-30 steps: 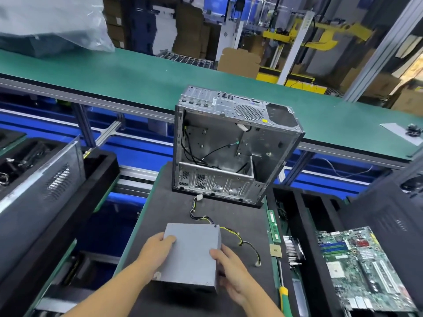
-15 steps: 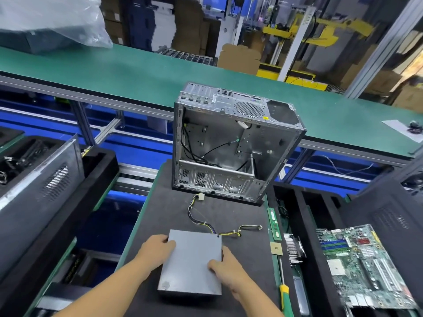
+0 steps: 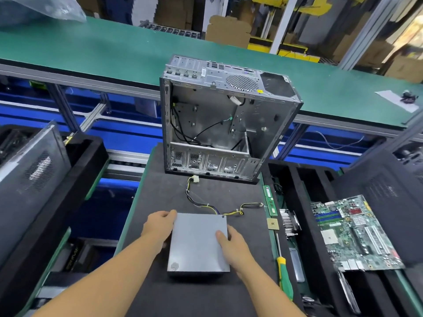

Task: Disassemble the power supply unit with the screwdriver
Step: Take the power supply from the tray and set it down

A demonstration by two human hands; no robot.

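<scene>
- The power supply unit (image 3: pixel 198 242) lay flat on the black mat (image 3: pixel 155 193), near edge toward you, well clear of the gutted computer case (image 3: pixel 224 124) standing at the far end of the mat.
- Your left hand (image 3: pixel 158 227) gripped its far-left corner, fingers curled over the edge. Your right hand (image 3: pixel 231 245) clasped its right side, thumb on the top plate and fingers down the flank. Both hands were grasping the unit; neither held a tool.
- Its wire harness (image 3: pixel 206 202) trailed off the far side across the mat, with one white plug lying just short of the case.
- The screwdriver (image 3: pixel 283 277), green and yellow handle, lay untouched just right of the mat, near your right wrist, tip pointing away from you.
- Judgement: this was the positioning step. The unit was out of the case and squared up, and no screw was yet attacked.
- A small dark dot at the far-right corner of the top plate looked like a screw head. I could not tell whether the other corners had any.
- The next move called for freeing your right hand to take the screwdriver while your left pinned the unit against sliding.
- A RAM stick (image 3: pixel 270 200), a CPU (image 3: pixel 273 224) and a heatsink (image 3: pixel 289 223) lay along the right edge, with a motherboard (image 3: pixel 352 232) farther right.
</scene>
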